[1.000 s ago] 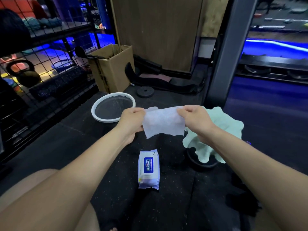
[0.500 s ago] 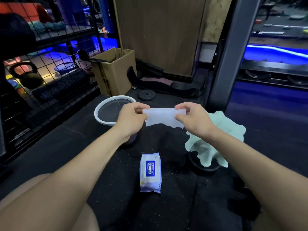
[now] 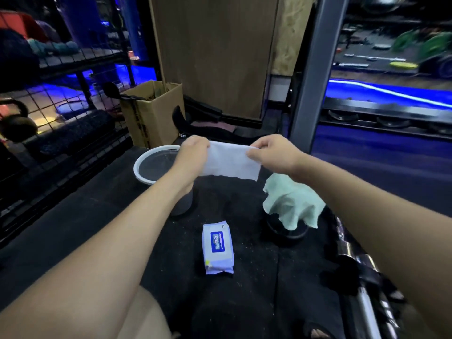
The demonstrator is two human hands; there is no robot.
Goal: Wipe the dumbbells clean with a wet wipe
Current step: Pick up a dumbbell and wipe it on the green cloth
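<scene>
A white wet wipe [image 3: 231,161] is stretched in the air between both hands. My left hand [image 3: 193,155] pinches its left edge and my right hand [image 3: 274,154] pinches its right edge. On the black floor mat below lies the blue-and-white wipe pack [image 3: 217,248]. A black dumbbell stands on end to the right, its lower head [image 3: 286,231] visible under a pale green cloth [image 3: 292,200] draped over it. Another dark dumbbell head [image 3: 182,205] shows under my left forearm. A chrome bar [image 3: 367,304] lies at the right edge.
A white-rimmed round bowl [image 3: 146,177] sits behind my left hand. A cardboard box [image 3: 151,113] stands beyond it. A wire rack [image 3: 56,113] with a kettlebell [image 3: 14,121] lines the left side. A grey steel post [image 3: 315,69] rises at the right.
Both hands have lifted the wipe higher and farther forward, and pulled it out flatter and wider. The view has tilted up slightly.
</scene>
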